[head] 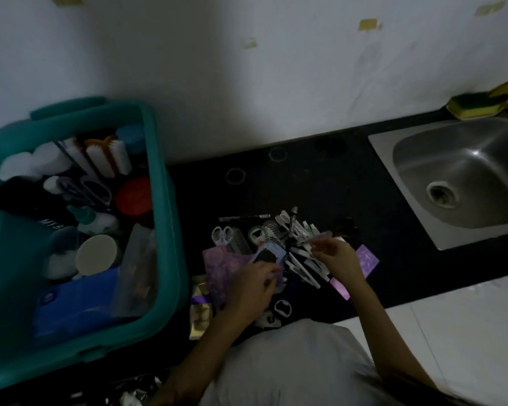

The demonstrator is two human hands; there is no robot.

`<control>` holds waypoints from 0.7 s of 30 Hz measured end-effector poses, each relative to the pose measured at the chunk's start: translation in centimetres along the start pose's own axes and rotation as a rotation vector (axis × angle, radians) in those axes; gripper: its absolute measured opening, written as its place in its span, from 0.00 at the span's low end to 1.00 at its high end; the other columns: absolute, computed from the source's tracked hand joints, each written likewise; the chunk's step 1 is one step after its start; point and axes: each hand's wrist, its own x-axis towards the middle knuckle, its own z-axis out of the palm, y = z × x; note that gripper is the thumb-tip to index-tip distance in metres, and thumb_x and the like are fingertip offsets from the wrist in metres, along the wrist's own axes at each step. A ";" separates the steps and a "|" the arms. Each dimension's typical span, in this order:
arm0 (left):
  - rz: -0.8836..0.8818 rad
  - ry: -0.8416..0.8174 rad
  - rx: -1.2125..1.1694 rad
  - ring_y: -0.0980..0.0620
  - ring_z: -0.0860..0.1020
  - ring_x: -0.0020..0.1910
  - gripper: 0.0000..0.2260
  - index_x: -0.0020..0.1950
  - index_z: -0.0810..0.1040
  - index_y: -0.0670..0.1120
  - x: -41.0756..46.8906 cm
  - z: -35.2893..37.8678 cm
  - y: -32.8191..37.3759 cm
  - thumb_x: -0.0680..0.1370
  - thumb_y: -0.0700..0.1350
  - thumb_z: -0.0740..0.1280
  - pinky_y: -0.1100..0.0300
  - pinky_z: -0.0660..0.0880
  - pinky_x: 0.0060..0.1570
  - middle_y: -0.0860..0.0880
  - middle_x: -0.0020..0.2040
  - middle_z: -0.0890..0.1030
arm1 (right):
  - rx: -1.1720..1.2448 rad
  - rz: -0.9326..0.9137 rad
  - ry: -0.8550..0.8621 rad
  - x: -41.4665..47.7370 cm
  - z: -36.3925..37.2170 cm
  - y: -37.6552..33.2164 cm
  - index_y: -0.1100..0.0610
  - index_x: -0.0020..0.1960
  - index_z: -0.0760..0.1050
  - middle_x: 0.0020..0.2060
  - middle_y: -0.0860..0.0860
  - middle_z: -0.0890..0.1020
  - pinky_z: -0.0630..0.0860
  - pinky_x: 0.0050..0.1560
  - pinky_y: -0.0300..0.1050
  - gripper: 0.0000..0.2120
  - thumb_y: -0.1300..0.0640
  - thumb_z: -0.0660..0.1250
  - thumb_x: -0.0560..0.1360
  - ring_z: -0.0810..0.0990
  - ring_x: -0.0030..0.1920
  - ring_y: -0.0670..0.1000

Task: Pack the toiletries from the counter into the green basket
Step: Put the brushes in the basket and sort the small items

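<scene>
Head cam, pretty dark shot. The green basket sits at the left end of the black counter and it's crammed: white bottles, a bristle brush, a red-lidded tub, and a blue box on the near side. The other toiletries are a messy pile mid-counter, just right of the basket. It's combs, a heap of thin white sticks, purple packets and a gold sachet by the near edge.

The left hand is down on the pile, with its fingers curled round a small card-like packet that has a dark window, right over the purple stuff. The right hand is just beside it, fingers pinching one thin white stick at the top of the heap.

A steel sink is well off to the right, with a yellow-green sponge in a holder behind it against the white wall. A couple of faint ring marks show on the counter behind the pile.
</scene>
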 end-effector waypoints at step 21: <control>-0.283 0.083 -0.689 0.49 0.79 0.55 0.10 0.61 0.76 0.45 4.3 0.5 1.3 0.81 0.43 0.62 0.64 0.75 0.51 0.46 0.54 0.80 | -0.527 -0.542 0.389 1.8 -0.9 -1.7 0.53 0.50 0.81 0.49 0.47 0.83 0.45 0.75 0.55 0.06 0.59 0.69 0.73 0.78 0.60 0.50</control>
